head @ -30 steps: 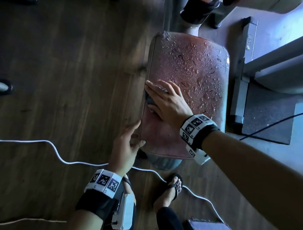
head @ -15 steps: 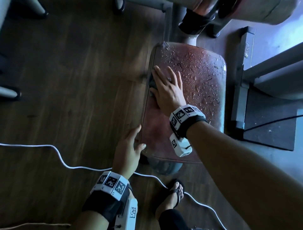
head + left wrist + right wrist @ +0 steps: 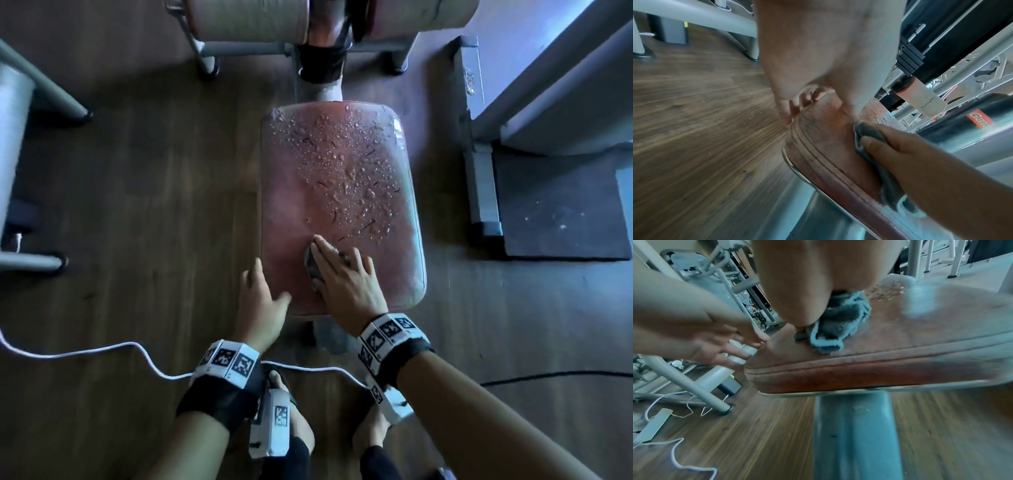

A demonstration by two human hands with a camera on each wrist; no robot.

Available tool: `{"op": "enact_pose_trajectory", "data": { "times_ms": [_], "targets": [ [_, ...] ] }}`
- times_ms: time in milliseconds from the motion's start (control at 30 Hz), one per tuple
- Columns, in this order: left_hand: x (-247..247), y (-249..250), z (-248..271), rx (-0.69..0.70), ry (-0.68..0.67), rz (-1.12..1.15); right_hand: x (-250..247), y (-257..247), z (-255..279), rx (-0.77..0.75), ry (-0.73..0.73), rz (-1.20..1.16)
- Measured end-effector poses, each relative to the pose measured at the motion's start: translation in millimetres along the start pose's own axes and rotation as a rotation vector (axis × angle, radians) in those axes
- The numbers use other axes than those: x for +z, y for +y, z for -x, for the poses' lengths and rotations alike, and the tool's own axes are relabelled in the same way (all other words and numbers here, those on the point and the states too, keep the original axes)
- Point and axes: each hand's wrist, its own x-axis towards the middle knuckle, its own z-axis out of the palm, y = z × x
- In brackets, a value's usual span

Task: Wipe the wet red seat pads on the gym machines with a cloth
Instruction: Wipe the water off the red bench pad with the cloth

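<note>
The red seat pad (image 3: 301, 192) (image 3: 824, 146) (image 3: 920, 331) has water drops (image 3: 346, 164) over its far and right parts; its left and near parts look wiped. My right hand (image 3: 346, 277) (image 3: 920, 154) lies flat near the pad's front edge and presses a grey cloth (image 3: 311, 263) (image 3: 869, 129) (image 3: 838, 324) onto it with straight fingers. My left hand (image 3: 262, 301) (image 3: 701, 331) rests on the pad's near left corner, fingers relaxed along the edge, thumb on top.
The pad stands on a grey post (image 3: 855, 434) over a wood floor. A white cable (image 3: 102, 349) and a black cable (image 3: 548, 375) cross the floor near my sandalled feet (image 3: 370, 431). Grey machine frames (image 3: 20, 137) stand left; a black mat (image 3: 555, 205) lies right. Roller pads (image 3: 246, 20) are beyond.
My right hand has drawn the cloth from the pad's far left part back toward the near edge. My left hand has stayed at the near left corner.
</note>
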Motion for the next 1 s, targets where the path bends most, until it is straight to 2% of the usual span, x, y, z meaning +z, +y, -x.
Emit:
{"op": "enact_pose_trajectory", "data": {
  "times_ms": [100,233,467,600,733,800,933,1000],
  "targets": [
    [10,19,-2,0.020,-0.027,-0.065,-9,20,22,-0.005,-0.009,0.012],
    [23,36,-10,-0.054,-0.104,-0.199,-19,47,42,0.019,-0.055,0.035],
    [34,30,-14,-0.061,-0.061,-0.310,-28,63,38,-0.015,-0.098,0.003],
    [38,27,-17,-0.047,-0.013,-0.329,-24,57,26,-0.197,-0.087,0.025],
    [37,27,-21,-0.070,-0.038,-0.307,-22,62,12,-0.330,-0.068,0.053],
    [37,27,-24,-0.084,-0.060,-0.305,-22,64,7,-0.300,-0.063,0.043],
    [37,26,-25,-0.080,-0.079,-0.299,-19,50,7,-0.034,-0.032,-0.042],
    [37,26,-25,-0.079,-0.068,-0.303,-16,40,11,-0.013,-0.022,-0.051]
  ]
}}
